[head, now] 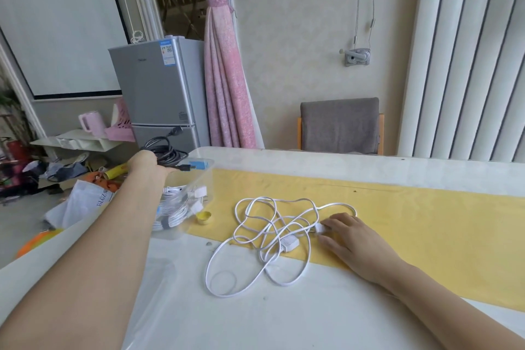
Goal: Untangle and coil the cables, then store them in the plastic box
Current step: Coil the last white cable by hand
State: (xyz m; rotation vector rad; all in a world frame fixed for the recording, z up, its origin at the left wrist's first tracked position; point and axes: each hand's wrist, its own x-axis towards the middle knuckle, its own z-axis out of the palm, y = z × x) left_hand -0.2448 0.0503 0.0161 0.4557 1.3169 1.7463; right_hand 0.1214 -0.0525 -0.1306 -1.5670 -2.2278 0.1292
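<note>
We look down on a white table (284, 321) with a yellow runner (412, 221) across it. The left hand (145, 163) reaches to the far left corner and holds a coiled black cable (167, 150) just over the clear plastic box (207, 179). Its fingers are hidden behind the wrist, so we cannot tell how they close on the coil. Inside the box we see bundled white cables (173, 207) through the clear wall, and the left forearm crosses in front of part of it.

A loose white cable (264, 236) lies in tangled loops at the middle of the table, half on the runner and half on bare tabletop. The right hand (349, 233) rests on the runner at the tangle's right edge, thumb and forefinger pinching a white plug (321, 229), the other fingers relaxed. A small white adapter block (289, 244) sits among the loops, just beside the plug.

A small yellow cap (203, 217) lies between the box and the tangle. Beyond the table stand a grey chair (341, 125), a silver fridge (162, 88) and a pink curtain (224, 79). A pink kettle (91, 122) sits on a low shelf at left, above clutter on the floor.
</note>
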